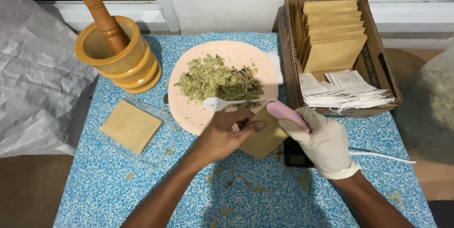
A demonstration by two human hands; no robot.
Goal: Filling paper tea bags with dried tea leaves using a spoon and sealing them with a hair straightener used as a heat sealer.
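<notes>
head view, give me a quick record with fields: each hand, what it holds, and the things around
left hand: bare, holds a tan paper pouch by its edge
right hand: in a white glove, grip closed on a pink handle laid over the pouch
plate: pink, with dried green leaves and a white spoon
mortar and pestle: wooden, back left
box: cardboard, with tan pouches and white filter bags
table: blue speckled cloth, another tan pouch lying on it
</notes>
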